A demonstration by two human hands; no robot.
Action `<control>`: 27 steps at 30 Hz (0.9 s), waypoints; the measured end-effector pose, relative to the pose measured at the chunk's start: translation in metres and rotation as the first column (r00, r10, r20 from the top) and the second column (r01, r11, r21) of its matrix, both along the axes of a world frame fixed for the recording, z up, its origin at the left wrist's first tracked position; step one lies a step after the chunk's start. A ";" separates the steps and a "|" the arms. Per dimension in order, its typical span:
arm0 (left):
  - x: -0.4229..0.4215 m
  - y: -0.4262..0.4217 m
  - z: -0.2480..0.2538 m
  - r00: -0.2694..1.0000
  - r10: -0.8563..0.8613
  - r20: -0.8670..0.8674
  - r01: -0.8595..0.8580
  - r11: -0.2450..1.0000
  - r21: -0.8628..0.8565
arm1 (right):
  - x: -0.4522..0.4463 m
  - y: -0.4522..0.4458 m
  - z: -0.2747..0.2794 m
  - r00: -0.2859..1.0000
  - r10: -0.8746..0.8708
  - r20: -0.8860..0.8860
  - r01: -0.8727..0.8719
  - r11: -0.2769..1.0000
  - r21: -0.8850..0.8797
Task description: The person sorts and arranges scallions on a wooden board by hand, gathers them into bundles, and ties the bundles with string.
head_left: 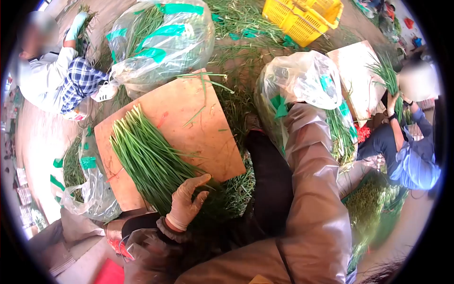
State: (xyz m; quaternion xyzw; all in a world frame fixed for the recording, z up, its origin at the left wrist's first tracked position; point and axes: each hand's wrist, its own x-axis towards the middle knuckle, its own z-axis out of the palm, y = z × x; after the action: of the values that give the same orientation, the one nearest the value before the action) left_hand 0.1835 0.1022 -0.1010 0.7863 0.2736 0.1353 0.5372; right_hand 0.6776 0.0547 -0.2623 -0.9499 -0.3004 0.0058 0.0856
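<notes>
A thick bunch of green chives (149, 158) lies across an orange-brown board (213, 128), its pale stem ends at the upper left and its darker leaf tips towards me. My left hand (187, 201), in a thin whitish glove, rests at the leafy end of the bunch. Its thumb and fingers are spread apart, and the leaf tips beside it are dark and blurred. Several loose chive stalks (203, 87) lie on the far part of the board. My right hand is not visible.
Clear plastic bags of greens (163, 42) stand beyond the board, with another bag (302, 78) by my knee. A yellow crate (302, 21) sits farther back. One person (47, 85) is at the left; another (416, 151) at the right holds greens near a pale board (359, 75).
</notes>
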 end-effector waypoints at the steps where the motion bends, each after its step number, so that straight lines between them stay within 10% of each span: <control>1: -0.001 0.002 -0.002 1.000 -0.007 0.004 0.007 1.000 -0.004 | -0.002 0.006 -0.005 1.000 0.010 -0.018 -0.010 1.000 -0.008; 27: 0.001 0.007 0.010 0.997 -0.069 -0.015 0.070 0.997 0.016 | -0.008 0.041 -0.005 0.990 0.097 -0.102 -0.088 0.992 0.091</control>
State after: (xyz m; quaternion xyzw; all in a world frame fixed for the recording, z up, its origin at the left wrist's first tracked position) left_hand 0.1849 0.1092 -0.0906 0.8006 0.2489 0.1131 0.5332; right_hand 0.6701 0.0958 -0.2669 -0.9288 -0.3391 0.0475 0.1419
